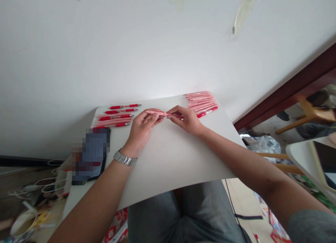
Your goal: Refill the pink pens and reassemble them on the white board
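A slim pink pen [152,112] is held level above the table, between both hands. My left hand [145,124] is closed, with its thumb and fingers pinching the pen's left part. My right hand [186,119] is closed too, and its fingertips grip the right end close to the left fingers. Part of something reddish shows under the right palm, mostly hidden. Right of that hand, a red pen [208,112] lies beside a row of pink pens in clear wrappers [201,100]. Left of my left hand are several red pens [118,118], some with pink pieces between them.
Everything lies on a white table [168,159] against a white wall [157,54]. A dark flat device [91,155], blurred out, rests at the table's left edge. Cables [44,183] and a white cup [23,222] are down to the left. Wooden furniture [312,110] stands at the right.
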The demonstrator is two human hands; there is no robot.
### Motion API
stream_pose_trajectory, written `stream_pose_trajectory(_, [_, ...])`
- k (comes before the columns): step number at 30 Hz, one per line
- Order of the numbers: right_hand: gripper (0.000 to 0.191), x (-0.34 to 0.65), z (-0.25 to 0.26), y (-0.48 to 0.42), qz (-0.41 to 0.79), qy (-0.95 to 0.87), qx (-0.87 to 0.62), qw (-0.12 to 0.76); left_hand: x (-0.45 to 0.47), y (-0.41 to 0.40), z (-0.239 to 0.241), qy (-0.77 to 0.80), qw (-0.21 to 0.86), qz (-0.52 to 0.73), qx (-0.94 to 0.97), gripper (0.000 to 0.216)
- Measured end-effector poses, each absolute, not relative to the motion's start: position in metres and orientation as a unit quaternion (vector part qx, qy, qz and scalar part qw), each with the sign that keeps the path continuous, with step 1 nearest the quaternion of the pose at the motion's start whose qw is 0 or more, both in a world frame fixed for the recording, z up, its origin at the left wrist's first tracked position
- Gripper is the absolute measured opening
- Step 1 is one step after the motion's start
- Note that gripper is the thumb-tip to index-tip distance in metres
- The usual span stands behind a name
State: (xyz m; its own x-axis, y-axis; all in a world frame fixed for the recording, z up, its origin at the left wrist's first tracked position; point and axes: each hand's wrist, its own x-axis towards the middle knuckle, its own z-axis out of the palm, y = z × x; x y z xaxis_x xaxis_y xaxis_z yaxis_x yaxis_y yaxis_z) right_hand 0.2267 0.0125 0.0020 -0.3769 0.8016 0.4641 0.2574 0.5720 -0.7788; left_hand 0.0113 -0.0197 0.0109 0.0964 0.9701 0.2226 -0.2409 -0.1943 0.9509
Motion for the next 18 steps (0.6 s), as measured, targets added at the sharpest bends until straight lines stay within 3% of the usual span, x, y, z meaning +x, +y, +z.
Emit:
stream_pose_trajectory(12, [0.041, 0.2296, -0.0004, 0.0159, 0.307, -0.768, -0.359, 0.431, 0.0091, -0.0167, 0.0079, 0.357, 0.519, 0.592, 0.502, 0.024])
stream_pose_trajectory(18, [0.03, 0.229, -0.0008, 0.018, 0.294, -0.768, -0.373, 0.431, 0.0081, -0.0145, 0.0066, 0.361, 0.515, 0.605, 0.489, 0.026])
